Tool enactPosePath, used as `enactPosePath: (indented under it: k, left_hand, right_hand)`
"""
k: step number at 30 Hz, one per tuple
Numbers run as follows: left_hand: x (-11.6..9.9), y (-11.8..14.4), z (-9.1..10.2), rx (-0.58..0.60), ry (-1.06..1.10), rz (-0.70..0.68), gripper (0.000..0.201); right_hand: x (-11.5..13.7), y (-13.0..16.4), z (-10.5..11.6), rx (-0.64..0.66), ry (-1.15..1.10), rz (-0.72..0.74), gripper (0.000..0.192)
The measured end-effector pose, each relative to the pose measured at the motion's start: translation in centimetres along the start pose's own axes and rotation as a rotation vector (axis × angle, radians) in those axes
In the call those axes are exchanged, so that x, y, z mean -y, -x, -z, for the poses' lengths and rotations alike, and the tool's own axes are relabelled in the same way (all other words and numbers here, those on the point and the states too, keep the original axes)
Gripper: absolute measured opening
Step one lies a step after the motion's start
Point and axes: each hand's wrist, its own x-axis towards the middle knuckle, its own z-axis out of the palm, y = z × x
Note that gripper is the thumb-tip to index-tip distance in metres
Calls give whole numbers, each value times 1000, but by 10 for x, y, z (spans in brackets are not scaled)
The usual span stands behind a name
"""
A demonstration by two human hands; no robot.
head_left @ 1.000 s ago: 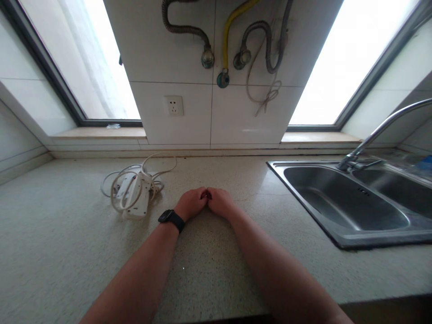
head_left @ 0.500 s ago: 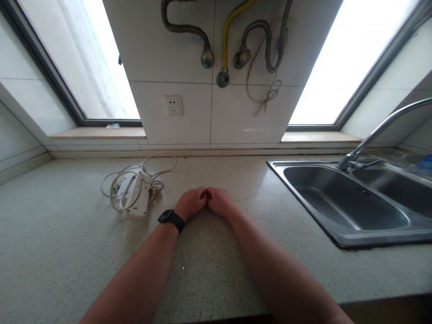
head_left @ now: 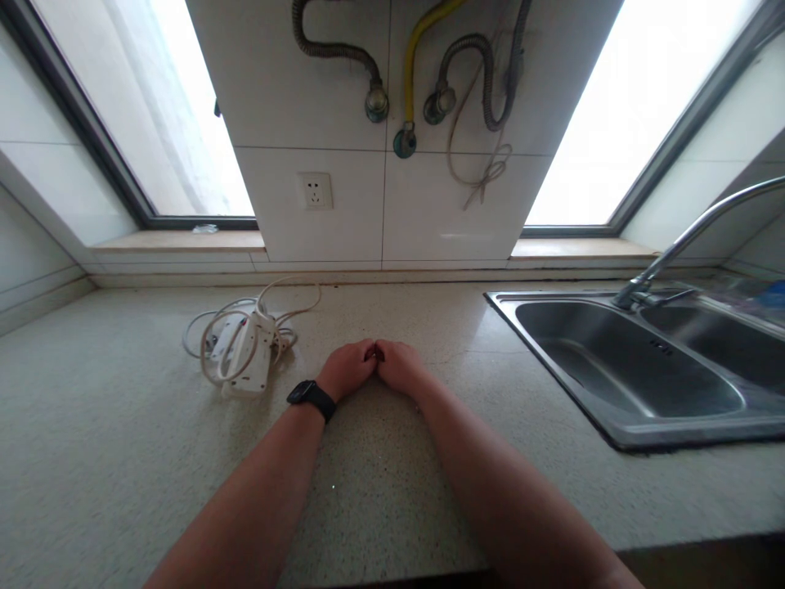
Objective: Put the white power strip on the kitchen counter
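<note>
My left hand (head_left: 348,365) and my right hand (head_left: 397,365) rest together on the speckled countertop (head_left: 380,499), knuckles touching. Both are closed with the fingers curled in, and nothing sticks out of either one. A black watch (head_left: 311,398) sits on my left wrist. To the left of my left hand, and apart from it, lies a white power strip (head_left: 251,360) with its pale cable (head_left: 224,378) looped loosely over and around it.
A steel double sink (head_left: 625,352) with a curved faucet (head_left: 705,225) is set into the counter at the right. On the tiled wall behind are a socket (head_left: 316,191), a yellow pipe (head_left: 410,78), grey hoses (head_left: 343,53) with valves, and a tied cord (head_left: 491,170).
</note>
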Motion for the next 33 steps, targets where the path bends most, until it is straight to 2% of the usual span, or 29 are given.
enactPosePath:
  k: [33]
  left_hand:
    - [3,0,-2,-2,-5,-21,21]
  right_hand:
    - [0,-1,0,8,-6,9,28]
